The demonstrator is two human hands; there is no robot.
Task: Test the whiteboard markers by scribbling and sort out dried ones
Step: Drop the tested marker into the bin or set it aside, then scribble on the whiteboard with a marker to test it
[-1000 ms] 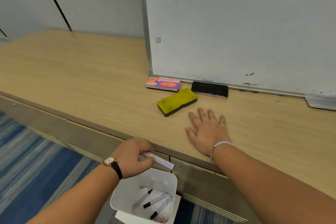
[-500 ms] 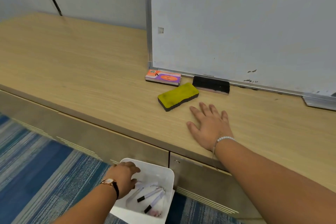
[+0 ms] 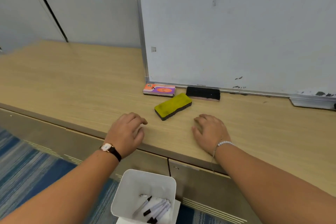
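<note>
left hand rests loosely curled and empty at the front edge of the bench, right hand lying near it, fingers relaxed. the whiteboard markers lie in a white bin below that edge.

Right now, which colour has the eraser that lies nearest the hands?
The eraser is yellow on top with a black underside, seen in the head view.

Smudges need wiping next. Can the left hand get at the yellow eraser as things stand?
Probably yes: the left hand holds nothing, sits on the countertop near the yellow eraser, and nothing lies between them.
</note>
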